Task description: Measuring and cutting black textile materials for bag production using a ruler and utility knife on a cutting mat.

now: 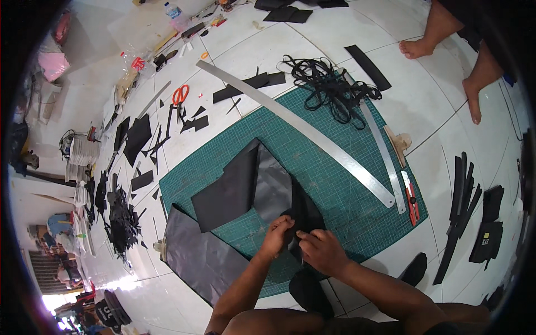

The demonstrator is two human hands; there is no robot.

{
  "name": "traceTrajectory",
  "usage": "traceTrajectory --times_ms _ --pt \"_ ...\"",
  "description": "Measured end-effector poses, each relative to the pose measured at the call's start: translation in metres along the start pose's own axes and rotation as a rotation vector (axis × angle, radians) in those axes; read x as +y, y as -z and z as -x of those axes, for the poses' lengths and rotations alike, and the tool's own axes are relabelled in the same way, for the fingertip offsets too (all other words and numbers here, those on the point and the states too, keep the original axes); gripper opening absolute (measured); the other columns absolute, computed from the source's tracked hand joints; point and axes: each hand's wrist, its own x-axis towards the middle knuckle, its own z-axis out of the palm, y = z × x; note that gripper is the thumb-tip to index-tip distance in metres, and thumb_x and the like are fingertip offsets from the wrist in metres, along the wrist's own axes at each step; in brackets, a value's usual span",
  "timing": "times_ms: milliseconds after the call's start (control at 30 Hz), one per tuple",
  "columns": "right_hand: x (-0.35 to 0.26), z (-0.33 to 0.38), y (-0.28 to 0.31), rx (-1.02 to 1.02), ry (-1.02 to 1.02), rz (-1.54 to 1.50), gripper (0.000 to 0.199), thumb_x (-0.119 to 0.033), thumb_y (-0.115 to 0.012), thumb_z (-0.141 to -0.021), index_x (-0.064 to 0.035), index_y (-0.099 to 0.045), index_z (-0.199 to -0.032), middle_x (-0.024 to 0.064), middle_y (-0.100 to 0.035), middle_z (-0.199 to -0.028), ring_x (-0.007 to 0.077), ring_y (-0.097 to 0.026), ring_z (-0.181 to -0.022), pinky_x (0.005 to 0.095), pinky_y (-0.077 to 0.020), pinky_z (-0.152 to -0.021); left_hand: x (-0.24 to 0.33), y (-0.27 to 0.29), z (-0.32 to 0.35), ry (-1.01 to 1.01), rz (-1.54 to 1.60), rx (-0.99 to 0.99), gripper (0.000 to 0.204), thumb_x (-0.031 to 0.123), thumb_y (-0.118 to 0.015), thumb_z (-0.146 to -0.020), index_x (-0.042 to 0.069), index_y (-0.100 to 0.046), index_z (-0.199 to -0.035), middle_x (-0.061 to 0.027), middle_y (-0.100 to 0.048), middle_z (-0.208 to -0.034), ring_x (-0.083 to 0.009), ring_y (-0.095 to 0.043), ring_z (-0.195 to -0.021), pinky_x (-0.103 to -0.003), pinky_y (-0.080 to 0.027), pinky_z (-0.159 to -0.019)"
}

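Observation:
A sheet of dark, smooth fabric point(226, 192) lies folded and bent over the green cutting mat point(357, 223). Its near right part rises toward me, and both hands pinch it there. My left hand point(275, 237) is closed with thumb and fingers on the fabric's edge. Close beside it, my right hand point(322, 251) is closed on the same dark material, its fingertips partly hidden. Another dark grey piece of fabric point(204, 254) spreads off the mat's left side onto the tiles; whether it joins the held sheet I cannot tell.
A long metal ruler point(301, 131), a shorter ruler point(384, 151) and a red utility knife point(411, 198) lie on the mat. Tangled black straps point(329, 86) cover its far corner. Orange-handled scissors point(180, 96) and black scraps point(120, 220) lie leftward. Another person's feet point(419, 49) stand far right.

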Motion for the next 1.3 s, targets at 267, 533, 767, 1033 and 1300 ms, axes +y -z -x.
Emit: traceTrajectory --times_ms 267,533,767,1033,1300 --pt "0.003 -0.001 0.007 -0.042 0.008 0.029 0.027 -0.016 -0.068 -0.076 -0.0083 -0.055 -0.099 0.0084 -0.057 -0.125 0.025 -0.055 -0.098 0.04 -0.0447 -0.078 0.003 0.002 0.002 0.075 0.017 0.006 0.013 0.017 -0.058 -0.089 0.015 -0.052 -0.078 0.0073 -0.043 -0.069 -0.0042 -0.039 -0.057 -0.021 -0.028 -0.051" --pt "0.016 -0.017 0.055 -0.157 -0.121 -0.016 0.038 -0.032 -0.071 -0.081 -0.0037 -0.058 -0.103 0.0138 -0.057 -0.121 0.0306 -0.056 -0.108 0.0431 -0.0453 -0.087 0.029 -0.026 0.007 -0.08 -0.145 -0.104 0.021 0.026 -0.059 -0.094 0.007 -0.059 -0.086 0.0045 -0.055 -0.078 -0.0049 -0.046 -0.067 -0.022 -0.037 -0.059" --pt "0.097 -0.008 0.177 -0.546 -0.147 0.315 0.034 -0.031 -0.072 -0.078 -0.0055 -0.062 -0.098 0.0145 -0.061 -0.106 0.0329 -0.062 -0.092 0.0443 -0.048 -0.081 0.099 0.101 -0.005 -0.694 -0.89 1.055 0.03 0.027 -0.07 -0.082 0.002 -0.061 -0.096 -0.0099 -0.059 -0.089 -0.0231 -0.057 -0.081 -0.035 -0.046 -0.071" --pt "0.087 -0.004 0.305 -0.611 -0.09 0.637 0.029 -0.024 -0.076 -0.07 -0.0102 -0.061 -0.091 0.0087 -0.061 -0.093 0.0289 -0.06 -0.087 0.0426 -0.0462 -0.078 0.119 0.159 0.016 0.06 -1.473 1.301 0.069 0.054 -0.07 -0.074 0.001 -0.056 -0.115 -0.0194 -0.055 -0.117 -0.0355 -0.048 -0.115 -0.05 -0.039 -0.092" --pt "0.062 -0.075 0.311 -0.451 -0.024 0.541 0.03 -0.018 -0.077 -0.069 -0.0065 -0.061 -0.093 0.0114 -0.061 -0.092 0.0316 -0.059 -0.087 0.041 -0.0452 -0.078 0.129 0.137 0.012 -0.255 -0.923 1.208 0.057 0.033 -0.075 -0.071 0.009 -0.053 -0.117 -0.0173 -0.066 -0.105 -0.0369 -0.062 -0.101 -0.048 -0.047 -0.086"
